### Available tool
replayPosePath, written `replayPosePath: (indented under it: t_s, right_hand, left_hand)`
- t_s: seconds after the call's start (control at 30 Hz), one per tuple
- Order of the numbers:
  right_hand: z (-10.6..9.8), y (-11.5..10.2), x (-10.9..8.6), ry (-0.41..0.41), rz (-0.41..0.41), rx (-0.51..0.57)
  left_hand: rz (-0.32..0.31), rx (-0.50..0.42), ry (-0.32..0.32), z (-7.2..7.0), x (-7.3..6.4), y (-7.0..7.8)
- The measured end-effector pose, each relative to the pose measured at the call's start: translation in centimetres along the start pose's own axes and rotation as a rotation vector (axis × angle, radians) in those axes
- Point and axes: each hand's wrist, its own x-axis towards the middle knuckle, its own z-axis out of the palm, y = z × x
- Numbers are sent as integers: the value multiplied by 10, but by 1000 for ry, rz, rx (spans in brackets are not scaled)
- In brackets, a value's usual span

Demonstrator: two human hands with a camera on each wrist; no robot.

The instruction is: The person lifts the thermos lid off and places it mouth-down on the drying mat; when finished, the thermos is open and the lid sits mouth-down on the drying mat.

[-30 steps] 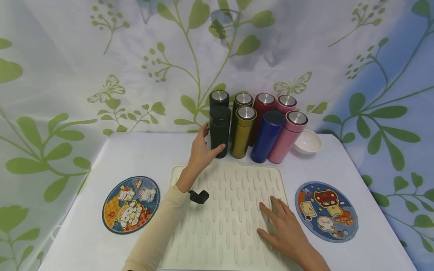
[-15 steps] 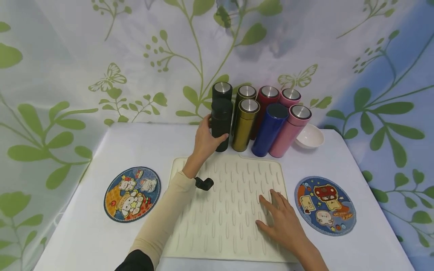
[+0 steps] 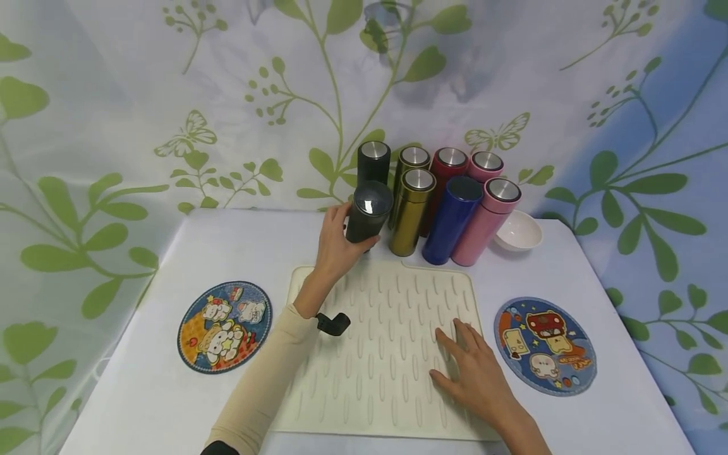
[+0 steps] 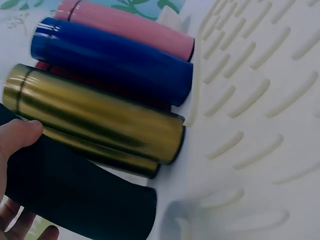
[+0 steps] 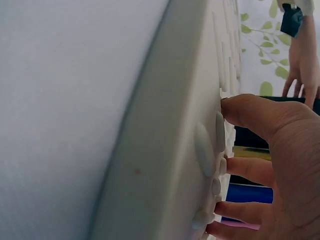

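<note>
My left hand (image 3: pixel 335 243) grips a black thermos bottle (image 3: pixel 366 224) at the back of the table, its dark glossy lid tipped toward me. In the left wrist view the thumb lies over the side of this black bottle (image 4: pixel 85 185), with fingers below it. Just right of it stands a gold thermos (image 3: pixel 409 221), then a blue one (image 3: pixel 449 224) and a pink one (image 3: pixel 483 227). Another black thermos (image 3: pixel 373 161) with a silver lid is behind the held one. My right hand (image 3: pixel 474 373) rests, fingers spread, on the cream ridged mat (image 3: pixel 370 354).
Behind the front bottles stand a dark gold, a red (image 3: pixel 450 163) and a smaller pink thermos (image 3: pixel 486 164). A white bowl (image 3: pixel 519 232) sits right of them. Round cartoon coasters lie left (image 3: pixel 224 328) and right (image 3: pixel 545 346) of the mat. A patterned curtain (image 3: pixel 227 158) hangs behind the table.
My left hand has closed round the black bottle and tilted its top toward me, so the lid's top now shows. The right hand has stayed in place on the mat.
</note>
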Motion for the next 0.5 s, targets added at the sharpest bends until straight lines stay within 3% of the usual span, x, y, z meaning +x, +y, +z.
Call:
replayPosePath:
  t_s: [0.2,0.4,0.5]
  right_hand:
    - [-1,1,-1,-31,22,5]
    - [-5,0,1,-59,21,14]
    - [-10,-3,5,-87,21,15]
  left_hand:
    - [107,-50,50,-19,-11,7]
    - [156,-121,12,-35,-30,13]
    - [180,-115,2,-42,-40,17]
